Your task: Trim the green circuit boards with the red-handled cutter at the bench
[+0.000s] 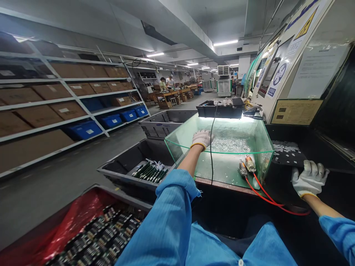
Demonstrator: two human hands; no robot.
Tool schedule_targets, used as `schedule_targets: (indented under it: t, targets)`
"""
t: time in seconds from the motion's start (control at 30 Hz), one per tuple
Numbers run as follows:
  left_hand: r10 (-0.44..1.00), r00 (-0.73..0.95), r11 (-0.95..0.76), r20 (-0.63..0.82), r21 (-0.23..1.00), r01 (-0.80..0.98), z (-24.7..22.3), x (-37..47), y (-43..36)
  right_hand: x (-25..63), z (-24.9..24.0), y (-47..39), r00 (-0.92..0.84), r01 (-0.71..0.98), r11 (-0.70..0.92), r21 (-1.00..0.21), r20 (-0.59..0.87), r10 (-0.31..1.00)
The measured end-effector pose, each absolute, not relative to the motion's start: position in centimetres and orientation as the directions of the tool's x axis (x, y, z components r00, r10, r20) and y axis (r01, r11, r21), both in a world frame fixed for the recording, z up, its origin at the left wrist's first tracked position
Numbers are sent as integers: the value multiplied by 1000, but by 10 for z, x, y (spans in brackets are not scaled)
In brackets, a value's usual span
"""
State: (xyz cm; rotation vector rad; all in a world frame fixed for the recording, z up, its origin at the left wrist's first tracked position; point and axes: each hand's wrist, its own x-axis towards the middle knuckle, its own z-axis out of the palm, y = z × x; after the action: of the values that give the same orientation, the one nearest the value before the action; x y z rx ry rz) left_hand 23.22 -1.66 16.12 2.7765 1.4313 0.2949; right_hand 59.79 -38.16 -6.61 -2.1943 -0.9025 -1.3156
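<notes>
My left hand [202, 139], in a white glove with a yellow cuff, rests at the upper front edge of a clear glass box [230, 166]; its fingers are partly bent over the edge and I see nothing in them. Off to the right, my gloved right hand [310, 178] lies on the edge of a black surface [285, 159] with pale scraps, fingers apart. Inside the glass box stand two metal-tipped tools [246, 164] with red hoses [266, 199]. A thin black cable [211, 147] hangs over the box's front.
Bins to the left hold green boards [151, 171] and dark circuit boards [102, 236] beside red plastic [80, 218]. A black tray [219, 111] stands behind the glass box. At right is a machine [277, 70]; shelves [63, 99] line the left. Two people work far back.
</notes>
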Motion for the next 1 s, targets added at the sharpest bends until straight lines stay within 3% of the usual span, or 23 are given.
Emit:
schedule_targets:
  t: [1.0]
  targets:
    - [814,561,-577,152,94,811,160,234,-14,595,-64,-381,345,702,-711,-28,887,306]
